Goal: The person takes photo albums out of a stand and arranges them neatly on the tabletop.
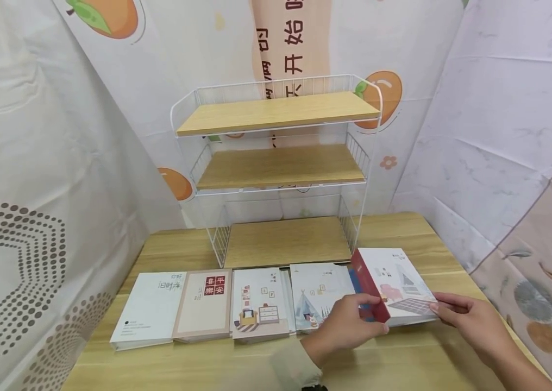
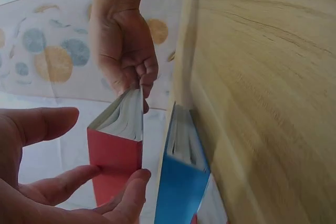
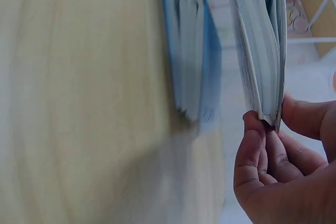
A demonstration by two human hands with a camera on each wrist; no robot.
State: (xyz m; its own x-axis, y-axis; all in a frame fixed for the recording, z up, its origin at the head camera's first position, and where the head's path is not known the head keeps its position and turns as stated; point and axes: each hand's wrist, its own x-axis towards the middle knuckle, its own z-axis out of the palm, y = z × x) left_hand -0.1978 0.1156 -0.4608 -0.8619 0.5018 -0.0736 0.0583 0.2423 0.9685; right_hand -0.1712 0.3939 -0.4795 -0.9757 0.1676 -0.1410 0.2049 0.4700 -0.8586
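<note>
A thick book (image 1: 395, 282) with a red spine and an illustrated white cover is held tilted above the table at the right of the row. My right hand (image 1: 469, 320) pinches its right edge; the right wrist view shows thumb and fingers on opposite covers near a corner. Fingertips of my left hand (image 1: 346, 323) touch the red spine (image 2: 115, 161), while the left thumb stands apart from it in the left wrist view. Below the raised book lies a blue-spined book (image 2: 181, 187), mostly hidden in the head view. Left of it is a white tent-cover book (image 1: 312, 288).
Farther left lie a room-picture book (image 1: 259, 304), a beige book (image 1: 204, 304) and a white book (image 1: 151, 307), side by side on the wooden table (image 1: 168, 369). Behind the row stands a three-tier rack (image 1: 276, 165) with white wire sides. Printed curtains (image 1: 36, 136) surround the table.
</note>
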